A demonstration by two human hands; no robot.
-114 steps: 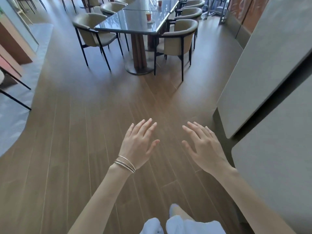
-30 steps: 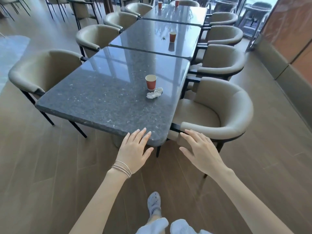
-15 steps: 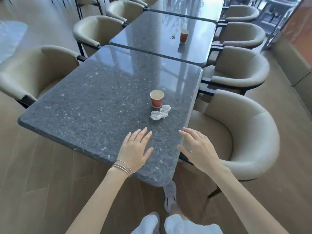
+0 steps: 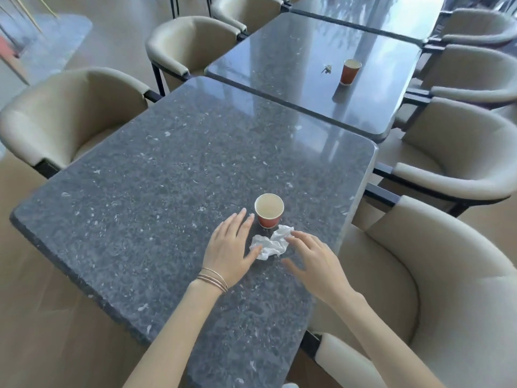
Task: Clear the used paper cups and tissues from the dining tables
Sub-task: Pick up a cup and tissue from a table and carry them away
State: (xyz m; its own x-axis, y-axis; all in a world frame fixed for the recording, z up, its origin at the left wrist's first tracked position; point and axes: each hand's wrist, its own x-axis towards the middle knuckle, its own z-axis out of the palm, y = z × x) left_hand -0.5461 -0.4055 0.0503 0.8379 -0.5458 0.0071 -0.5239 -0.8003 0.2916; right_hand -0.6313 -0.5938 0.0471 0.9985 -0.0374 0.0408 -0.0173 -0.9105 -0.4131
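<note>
**Both hands at the tissue, nothing gripped**

Left hand [image 4: 230,249] flat, fingers spread, thumb touching crumpled tissue [image 4: 270,243]. Right hand [image 4: 313,257] opposite, fingers spread, fingertips at tissue's right side. Tissue lies near right edge of near table [image 4: 145,175]; red paper cup [image 4: 269,210] upright just behind it. Far table [image 4: 285,57]: second red cup [image 4: 350,71] near its right edge.

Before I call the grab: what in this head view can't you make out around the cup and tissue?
- Near cup: lower inside hidden by its own wall, so leftover liquid is uncertain.
- Crumpled tissue: left edge covered by the left hand; right hand fingertips motion-blurred, contact unclear.
- Small object beside the far cup: too small to identify.
- Third table: cut off by the top edge.
</note>
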